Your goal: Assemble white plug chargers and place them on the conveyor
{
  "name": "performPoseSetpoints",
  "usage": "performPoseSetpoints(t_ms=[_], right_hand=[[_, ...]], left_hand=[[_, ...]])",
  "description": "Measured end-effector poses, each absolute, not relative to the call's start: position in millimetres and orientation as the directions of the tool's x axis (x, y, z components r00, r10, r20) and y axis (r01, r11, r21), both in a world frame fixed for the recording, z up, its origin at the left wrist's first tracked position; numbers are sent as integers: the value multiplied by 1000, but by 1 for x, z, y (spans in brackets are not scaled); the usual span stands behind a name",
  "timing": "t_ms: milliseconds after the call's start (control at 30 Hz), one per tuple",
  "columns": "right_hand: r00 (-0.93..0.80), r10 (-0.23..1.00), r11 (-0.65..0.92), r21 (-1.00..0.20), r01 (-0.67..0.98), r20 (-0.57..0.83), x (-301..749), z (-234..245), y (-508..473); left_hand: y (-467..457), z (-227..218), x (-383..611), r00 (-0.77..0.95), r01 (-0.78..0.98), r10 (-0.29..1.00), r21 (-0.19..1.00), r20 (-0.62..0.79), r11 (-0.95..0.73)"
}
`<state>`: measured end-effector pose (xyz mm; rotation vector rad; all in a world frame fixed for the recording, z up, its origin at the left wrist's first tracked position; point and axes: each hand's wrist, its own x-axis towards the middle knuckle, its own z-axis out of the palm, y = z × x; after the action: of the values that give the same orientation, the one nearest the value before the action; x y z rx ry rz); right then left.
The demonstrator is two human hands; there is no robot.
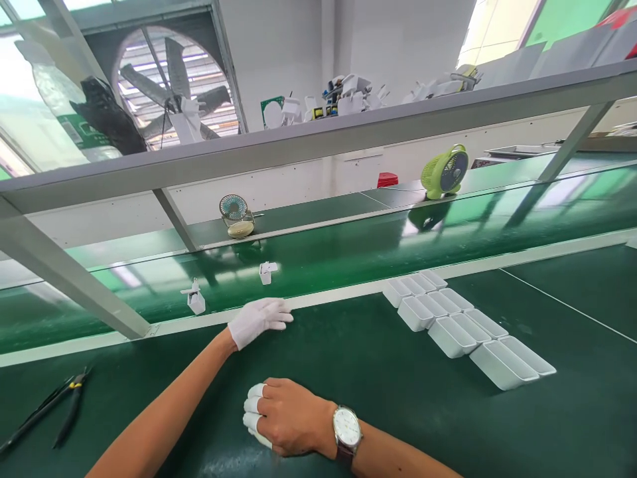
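Observation:
My left hand (pixel 261 322), in a white glove, reaches over the far edge of the dark green bench (pixel 338 372). Its fingers are stretched out and nothing is in them. Closer in, my right hand (pixel 288 415) lies palm down on the bench with white covers on its fingertips. The fingers are curled together, nothing shows in them, and the palm is hidden. A wristwatch (pixel 347 427) is on that wrist. Past my left hand, a small white housing (pixel 267 273) and another white part (pixel 196 300) sit on the shiny green conveyor belt (pixel 318 262).
Several white open boxes (pixel 502 365) stand in rows on the right. Black-handled pliers (pixel 70 395) lie at left. A slanted metal post (pixel 74 279) meets the bench edge, and a shelf (pixel 318 133) crosses above. A green fan (pixel 444 172) stands beyond the belt.

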<state>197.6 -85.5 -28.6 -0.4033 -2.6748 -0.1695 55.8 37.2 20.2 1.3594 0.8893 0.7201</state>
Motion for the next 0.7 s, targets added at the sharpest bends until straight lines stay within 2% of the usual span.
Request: performPoseSetpoints(t_ms=[67, 167, 233, 333, 400, 500, 567, 633, 700], right_hand=[[-870, 255, 953, 44, 300, 423, 198, -29, -85], [-872, 252, 958, 17, 285, 420, 198, -28, -84], [-869, 250, 960, 9, 280, 426, 198, -29, -84], [-858, 259, 956, 10, 294, 443, 197, -31, -85], [-852, 270, 951, 13, 308, 449, 197, -33, -86], [-853, 265, 951, 21, 307, 450, 197, -33, -87], [-856, 257, 954, 25, 299, 449, 198, -31, -87], [-861, 253, 955, 27, 295, 442, 198, -28, -86], [-867, 247, 957, 29, 288, 432, 199, -25, -86]], left_hand=[[30, 15, 69, 567, 147, 815, 988, -124, 48], [39, 12, 82, 328, 342, 943, 925, 49, -167], [53, 14, 85, 199, 396, 970, 894, 138, -208], [61, 13, 86, 218, 416, 966, 882, 138, -220], [50, 7, 85, 329, 467, 931, 829, 161, -308], [25, -5, 79, 651, 480, 727, 624, 217, -616], [15, -9, 72, 803, 441, 567, 457, 183, -772], [15, -7, 66, 801, 528, 583, 300, 134, -794], [18, -2, 64, 688, 688, 713, 193, 134, -700]])
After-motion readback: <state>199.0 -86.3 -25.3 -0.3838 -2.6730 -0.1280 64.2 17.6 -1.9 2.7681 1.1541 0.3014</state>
